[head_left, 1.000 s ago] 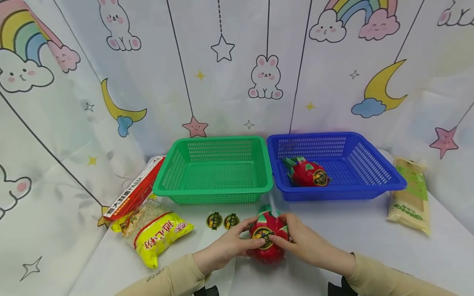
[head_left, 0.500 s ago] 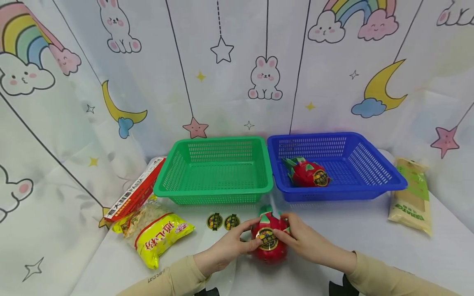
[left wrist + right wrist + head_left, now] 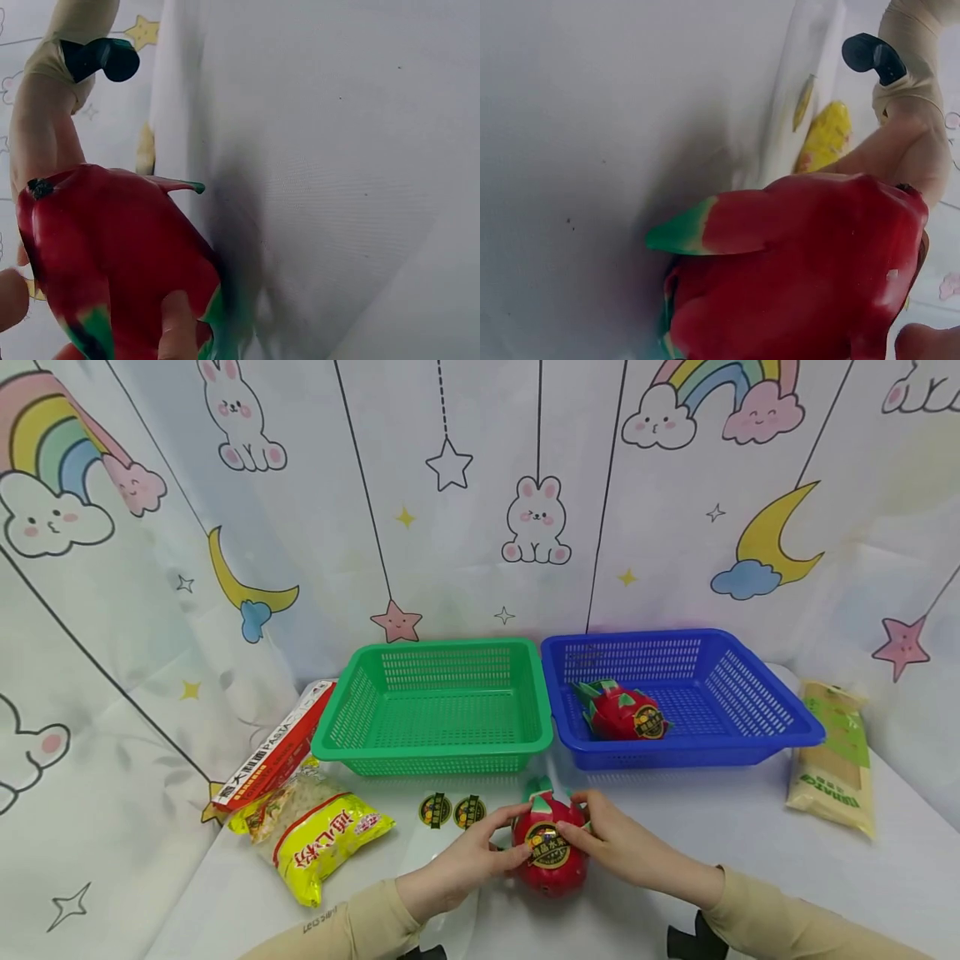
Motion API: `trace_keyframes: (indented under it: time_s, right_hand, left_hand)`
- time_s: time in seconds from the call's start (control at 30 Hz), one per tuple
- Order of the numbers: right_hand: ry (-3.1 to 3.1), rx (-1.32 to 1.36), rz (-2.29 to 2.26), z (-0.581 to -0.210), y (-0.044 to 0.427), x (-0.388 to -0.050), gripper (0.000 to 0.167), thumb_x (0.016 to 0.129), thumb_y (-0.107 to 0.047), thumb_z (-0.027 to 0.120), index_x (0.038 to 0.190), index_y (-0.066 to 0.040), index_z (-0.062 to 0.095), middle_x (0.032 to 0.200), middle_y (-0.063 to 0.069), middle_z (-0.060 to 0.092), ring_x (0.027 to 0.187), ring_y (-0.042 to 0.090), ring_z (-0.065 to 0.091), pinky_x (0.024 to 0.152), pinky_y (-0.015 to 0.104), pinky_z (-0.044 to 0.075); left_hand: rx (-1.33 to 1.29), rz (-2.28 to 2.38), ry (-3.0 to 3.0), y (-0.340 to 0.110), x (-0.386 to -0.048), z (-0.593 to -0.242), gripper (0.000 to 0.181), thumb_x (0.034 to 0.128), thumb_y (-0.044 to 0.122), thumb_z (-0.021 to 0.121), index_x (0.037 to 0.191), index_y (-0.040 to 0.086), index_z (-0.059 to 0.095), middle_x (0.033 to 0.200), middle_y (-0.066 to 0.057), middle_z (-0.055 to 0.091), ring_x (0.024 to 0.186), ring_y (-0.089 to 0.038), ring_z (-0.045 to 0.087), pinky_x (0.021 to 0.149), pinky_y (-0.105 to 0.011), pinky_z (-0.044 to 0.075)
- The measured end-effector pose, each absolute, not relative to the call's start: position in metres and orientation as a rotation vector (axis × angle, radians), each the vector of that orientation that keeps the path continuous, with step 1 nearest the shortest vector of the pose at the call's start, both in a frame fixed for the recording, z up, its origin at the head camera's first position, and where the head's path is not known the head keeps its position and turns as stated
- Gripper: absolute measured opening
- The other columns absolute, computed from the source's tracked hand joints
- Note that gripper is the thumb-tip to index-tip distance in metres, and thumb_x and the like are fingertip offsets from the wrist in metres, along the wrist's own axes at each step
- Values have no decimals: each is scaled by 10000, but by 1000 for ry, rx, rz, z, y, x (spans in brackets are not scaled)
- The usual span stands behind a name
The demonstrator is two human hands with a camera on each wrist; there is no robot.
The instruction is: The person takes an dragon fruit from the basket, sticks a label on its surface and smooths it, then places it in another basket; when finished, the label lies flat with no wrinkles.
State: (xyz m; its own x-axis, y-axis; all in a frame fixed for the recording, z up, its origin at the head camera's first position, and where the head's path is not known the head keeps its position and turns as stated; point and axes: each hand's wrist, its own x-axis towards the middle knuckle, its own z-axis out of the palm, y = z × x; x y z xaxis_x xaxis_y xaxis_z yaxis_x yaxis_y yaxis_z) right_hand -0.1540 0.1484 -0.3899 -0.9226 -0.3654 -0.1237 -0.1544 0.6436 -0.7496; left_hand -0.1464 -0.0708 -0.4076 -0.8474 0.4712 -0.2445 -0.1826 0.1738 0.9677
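Note:
A red dragon fruit (image 3: 551,877) with green-tipped scales is held between both hands, just in front of the baskets. On its upper face sits a round black-and-gold sticker (image 3: 548,846). My left hand (image 3: 468,862) grips the fruit from the left, its thumb at the sticker's edge. From the right, my right hand (image 3: 626,847) holds it, thumb on the sticker's upper right. Both wrist views show the fruit's smooth red side close up; in the left wrist view, a fingertip (image 3: 178,326) lies against it. Left of the hands, two similar stickers (image 3: 452,811) lie on a clear backing sheet (image 3: 457,927).
A green basket (image 3: 442,750) stands behind, beside a blue basket (image 3: 690,752) holding another stickered dragon fruit (image 3: 624,713). At left lie a red pasta box (image 3: 277,743) and a yellow bag (image 3: 322,843). A beige-green packet (image 3: 832,760) lies at right.
The fruit has shifted slightly right and its sticker shows more fully. My left thumb has drawn back toward the sticker's left edge, while the right thumb has moved up a little.

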Motion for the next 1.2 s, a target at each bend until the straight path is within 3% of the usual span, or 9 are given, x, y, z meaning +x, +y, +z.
trace_keyframes:
  time_s: [0.13,0.33,0.53,0.73,1.07,1.2]
  right_hand:
    - [2607,-385,-1131,-387,147,-157,606,923,-433,505,1213,84,384,906,76,578,746,129,552,612,260,467]
    - [2692,-373,-1038,-385,144,-159,597,859,-478,585,1124,32,422,751,25,519,628,127,480,517,257,397]
    - [2697,-334,-1031,-385,143,-160,570,851,-465,601,1109,11,423,741,29,512,622,130,476,520,267,389]
    - [2627,-367,-1117,-385,146,-160,515,889,-413,570,1099,24,395,720,40,501,622,145,473,525,274,392]
    - [2592,-420,-1179,-390,149,-163,500,902,-394,559,1089,33,377,676,29,487,582,124,473,502,243,399]
    - [2559,-461,-1184,-389,151,-164,503,912,-385,547,1112,42,370,712,35,506,608,129,487,521,245,420]
  left_hand:
    - [225,1729,1951,-68,-148,-408,453,916,285,569,1347,210,448,1368,-140,376,1012,-235,566,755,-393,526]
    - [161,1723,2023,-61,-149,-409,422,893,311,598,1284,205,480,1278,-136,420,881,-209,560,663,-374,500]
    - [149,1713,2054,-59,-150,-413,394,903,283,587,1276,211,482,1291,-140,393,918,-221,509,629,-365,462]
    - [211,1740,2001,-63,-149,-413,421,920,288,559,1320,209,457,1333,-166,344,977,-237,517,704,-395,490]
    - [236,1764,1973,-63,-148,-414,507,846,197,672,1310,210,468,1361,-178,339,922,-207,572,742,-330,529]
    - [242,1755,1986,-63,-146,-414,516,841,188,677,1311,217,464,1382,-181,324,983,-234,560,764,-340,531]
